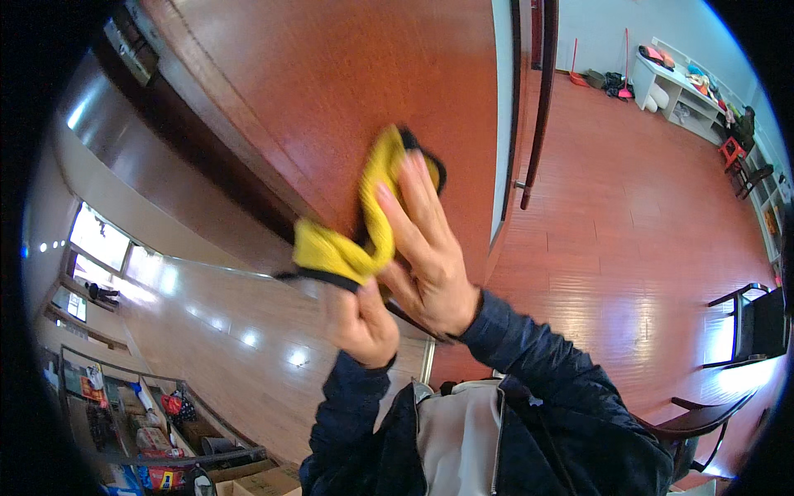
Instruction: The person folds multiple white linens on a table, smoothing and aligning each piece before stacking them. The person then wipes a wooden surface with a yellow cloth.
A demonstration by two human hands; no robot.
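Note:
A yellow cloth with black edging (377, 217) lies bunched against the reddish-brown wooden door (347, 74). My right hand (430, 256) presses the upper part of the cloth on the door face, fingers stretched over it. Lower and to the left, my left hand (361, 325) grips the cloth's lower end between thumb and fingers; its fingers are partly blurred and hidden behind the cloth. Metal lock hardware (132, 50) shows on the door's edge at the upper left.
A long dark door handle (542, 107) stands right of the door. Beyond it are a white desk (686, 95) with piled items, a red dustpan (577, 78) and dark chairs (753, 326). At lower left, a metal-framed rack (165, 455) holds assorted goods beside a pale tiled floor (240, 331).

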